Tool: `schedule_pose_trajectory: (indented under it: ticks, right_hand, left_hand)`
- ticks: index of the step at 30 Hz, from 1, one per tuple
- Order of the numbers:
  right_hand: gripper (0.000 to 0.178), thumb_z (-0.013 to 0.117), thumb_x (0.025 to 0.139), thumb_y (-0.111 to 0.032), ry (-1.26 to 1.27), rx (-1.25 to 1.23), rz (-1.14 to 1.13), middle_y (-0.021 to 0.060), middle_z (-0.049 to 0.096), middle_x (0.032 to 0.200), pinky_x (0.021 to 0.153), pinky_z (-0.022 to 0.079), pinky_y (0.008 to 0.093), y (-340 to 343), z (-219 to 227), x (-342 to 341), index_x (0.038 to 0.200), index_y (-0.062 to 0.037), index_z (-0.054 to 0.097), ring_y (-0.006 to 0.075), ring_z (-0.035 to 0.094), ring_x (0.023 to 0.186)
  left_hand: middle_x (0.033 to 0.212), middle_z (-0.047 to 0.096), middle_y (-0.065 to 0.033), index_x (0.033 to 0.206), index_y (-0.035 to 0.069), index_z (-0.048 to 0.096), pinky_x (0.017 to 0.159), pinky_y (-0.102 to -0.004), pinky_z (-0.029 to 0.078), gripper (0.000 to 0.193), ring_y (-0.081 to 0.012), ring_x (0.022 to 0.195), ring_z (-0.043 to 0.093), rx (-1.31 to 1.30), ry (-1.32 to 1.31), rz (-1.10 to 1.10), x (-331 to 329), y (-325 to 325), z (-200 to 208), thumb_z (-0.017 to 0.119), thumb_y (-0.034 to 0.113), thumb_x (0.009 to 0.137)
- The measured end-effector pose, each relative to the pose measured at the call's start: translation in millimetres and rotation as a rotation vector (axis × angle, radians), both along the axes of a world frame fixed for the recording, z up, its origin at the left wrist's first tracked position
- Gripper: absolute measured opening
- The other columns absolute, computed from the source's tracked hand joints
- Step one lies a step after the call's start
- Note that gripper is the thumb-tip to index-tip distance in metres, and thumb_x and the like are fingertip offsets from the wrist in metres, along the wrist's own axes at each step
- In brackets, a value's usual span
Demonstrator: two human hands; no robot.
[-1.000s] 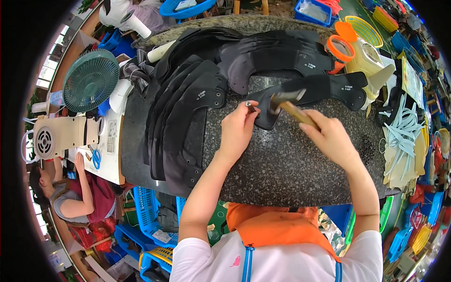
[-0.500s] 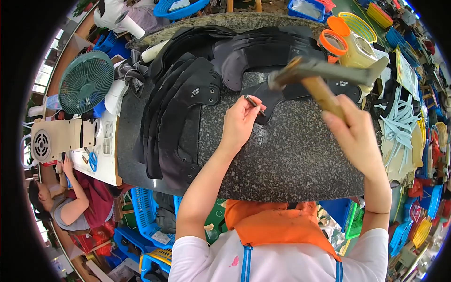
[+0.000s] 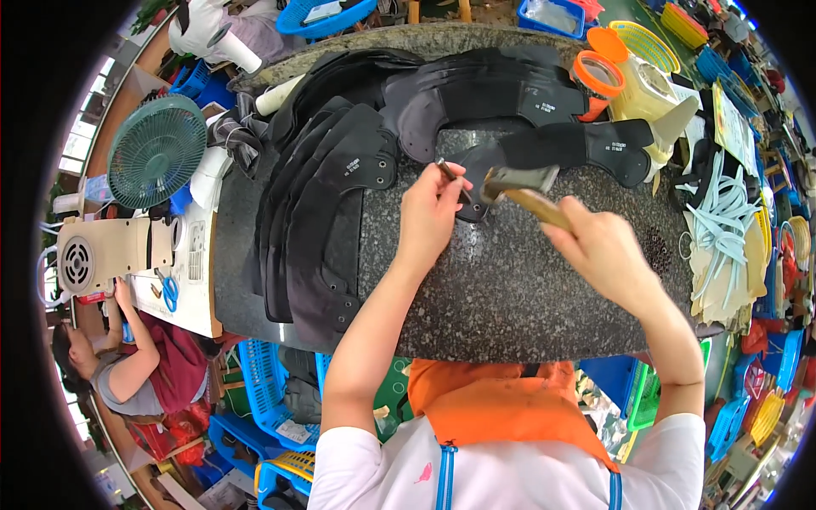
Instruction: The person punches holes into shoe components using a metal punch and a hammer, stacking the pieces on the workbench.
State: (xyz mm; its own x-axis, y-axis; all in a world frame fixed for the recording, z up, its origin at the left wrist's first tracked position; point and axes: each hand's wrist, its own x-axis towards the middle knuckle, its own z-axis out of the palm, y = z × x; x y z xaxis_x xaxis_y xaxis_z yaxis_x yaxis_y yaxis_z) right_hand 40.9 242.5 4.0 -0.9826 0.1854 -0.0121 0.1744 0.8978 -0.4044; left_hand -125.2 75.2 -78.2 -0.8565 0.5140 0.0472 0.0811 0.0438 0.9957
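My left hand [image 3: 427,211] pinches a short dark metal punch [image 3: 448,172], its lower end by the tip of a curved black piece [image 3: 544,143]. Beside that tip, a small ring-edged hole shows in the black piece. My right hand [image 3: 605,253] is wrapped around the wooden handle of a hammer [image 3: 541,206]. The hammer's head is low, just right of the punch and over the black piece, apart from my left fingers. To the left lies a fanned stack of black pieces [image 3: 327,191] with metal eyelets at their ends; another stack [image 3: 480,98] lies behind.
A dark speckled stone slab [image 3: 510,297] forms the worktop. Small dark rings [image 3: 654,251] are heaped on its right. Orange-rimmed jar [image 3: 597,75], cream jug [image 3: 642,89] and pale blue strips [image 3: 722,221] sit beyond. A green fan [image 3: 157,151] and a seated person [image 3: 136,365] are at left.
The hammer has swung down and left with my right hand, toward the punch. The punch stands more upright in my left hand. The ring heap has come into view.
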Motion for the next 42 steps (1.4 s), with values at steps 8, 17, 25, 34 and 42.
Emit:
schedule_pose_trajectory:
  ticks: [8,17,25,34,42]
  right_hand:
    - [0.030,0.059,0.096,-0.034,0.096,0.021,0.068,0.0183,0.064,0.065,0.058,0.052,0.0511,-19.7,-42.0,-28.2,0.092,-0.0043,0.053,0.0410,0.065,0.062]
    - [0.030,0.060,0.095,-0.034,-0.047,-0.030,-0.100,0.0199,0.063,0.067,0.060,0.050,0.0519,19.0,-6.0,22.2,0.092,-0.0045,0.055,0.0425,0.064,0.066]
    - [0.031,0.061,0.095,-0.034,-0.069,-0.133,-0.189,0.0210,0.060,0.062,0.059,0.047,0.0518,22.2,-21.9,46.2,0.090,-0.0038,0.056,0.0425,0.063,0.065]
    - [0.030,0.061,0.094,-0.034,-0.130,-0.176,-0.282,0.0206,0.062,0.067,0.063,0.048,0.0508,47.2,-13.2,67.1,0.091,-0.0037,0.058,0.0426,0.063,0.069]
    - [0.024,0.063,0.095,-0.024,0.318,-0.248,-0.384,0.0051,0.047,0.062,0.053,0.038,0.0333,53.4,43.7,69.3,0.094,-0.0007,0.057,0.0130,0.045,0.057]
  left_hand:
    - [0.071,0.067,-0.0054,0.090,-0.003,0.072,0.059,-0.0302,0.043,0.020,-0.0105,0.066,0.058,-0.480,0.242,-0.138,-78.2,13.0,-7.3,0.067,0.016,0.088]
    - [0.106,0.068,-0.0164,0.090,0.002,0.071,0.079,-0.0470,0.053,0.019,-0.0351,0.090,0.068,-0.945,0.750,0.128,-25.0,-66.8,96.6,0.067,0.021,0.084]
    - [0.103,0.070,-0.0053,0.106,0.002,0.063,0.083,-0.0251,0.054,0.014,-0.0111,0.094,0.066,0.047,0.077,-0.267,18.5,32.1,23.3,0.051,0.007,0.102]
    - [0.093,0.071,-0.0053,0.106,0.004,0.061,0.077,-0.0238,0.052,0.010,-0.0102,0.087,0.067,0.129,-0.147,-0.390,10.9,78.5,-27.7,0.061,0.006,0.096]
    - [0.103,0.069,-0.0082,0.116,0.001,0.059,0.089,-0.0294,0.051,0.019,-0.0133,0.098,0.065,0.118,-0.072,-0.562,2.8,68.2,-29.8,0.053,0.000,0.098]
